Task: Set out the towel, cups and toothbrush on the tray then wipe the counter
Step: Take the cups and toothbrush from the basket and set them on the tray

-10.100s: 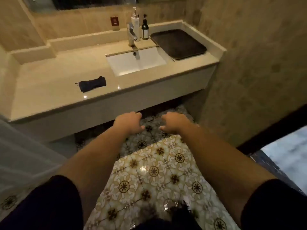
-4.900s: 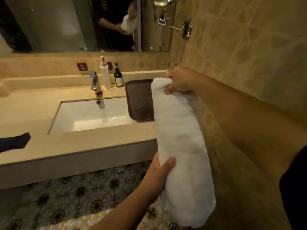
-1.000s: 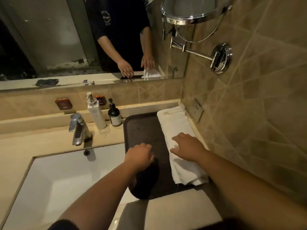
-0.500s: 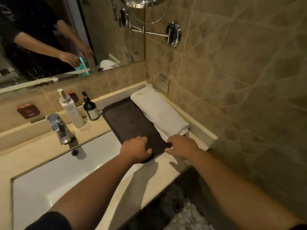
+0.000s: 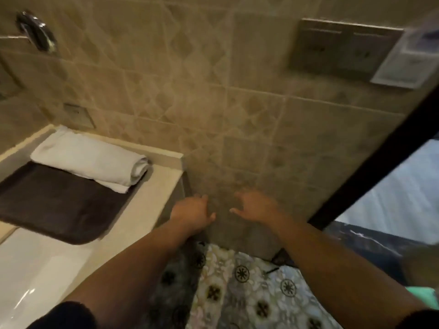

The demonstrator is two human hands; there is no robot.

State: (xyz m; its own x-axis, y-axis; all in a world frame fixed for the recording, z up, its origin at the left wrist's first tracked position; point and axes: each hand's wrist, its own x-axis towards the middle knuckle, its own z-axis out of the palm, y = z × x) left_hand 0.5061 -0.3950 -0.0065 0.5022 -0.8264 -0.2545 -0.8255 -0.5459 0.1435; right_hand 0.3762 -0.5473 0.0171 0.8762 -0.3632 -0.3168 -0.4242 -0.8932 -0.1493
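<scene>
Towel (image 5: 90, 160): white, rolled, lies on far edge of dark tray (image 5: 52, 203), against wall side of counter (image 5: 152, 200); long axis runs along tray's back edge. Towel is up-left of both hands, well apart. Left hand (image 5: 192, 214) nearer to tray, fingers loosely curled, holds nothing. Right hand (image 5: 256, 207) spread open, holds nothing. Cups, toothbrush not in view; probably next thing to fetch. Below hands: patterned floor tiles (image 5: 237, 293). Ahead: beige tiled wall (image 5: 213, 91).

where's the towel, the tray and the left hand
towel (image 5: 88, 160), head view, on the top of the roll
tray (image 5: 54, 205), head view, on its bare dark surface
left hand (image 5: 193, 216), head view, on the back of the hand
</scene>
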